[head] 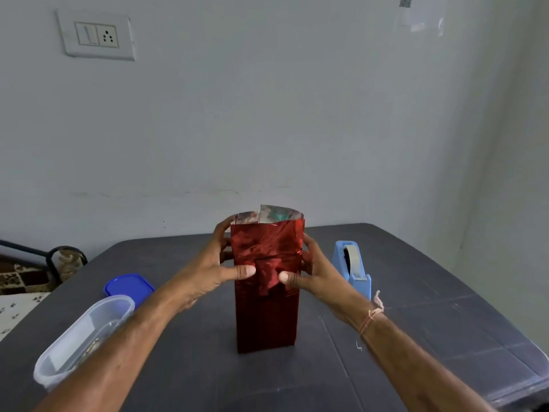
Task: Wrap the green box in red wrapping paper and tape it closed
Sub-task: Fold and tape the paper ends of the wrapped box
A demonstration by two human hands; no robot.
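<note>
- Forearms in close: left hand (pixel 208 272) and right hand (pixel 315 272) on either side of the upright red paper (pixel 266 316).
- Grip on both: fingers curled round the sides, thumbs pinning the front overlap, probably ready for taping.
- Green box (pixel 279 217) inside, mid tabletop (pixel 416 322), barely glimpsed through the unfolded top.
- Tape dispenser (pixel 353 269) near, to the right.

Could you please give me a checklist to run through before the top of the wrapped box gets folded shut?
1. Wrapped box stands upright on the table: ok.
2. Left hand and right hand grip its sides, thumbs on the front: ok.
3. Top paper end folded down: not ok, it stands open.
4. Tape dispenser close beside the right hand: ok.
5. Front seam already taped: cannot tell.
</note>
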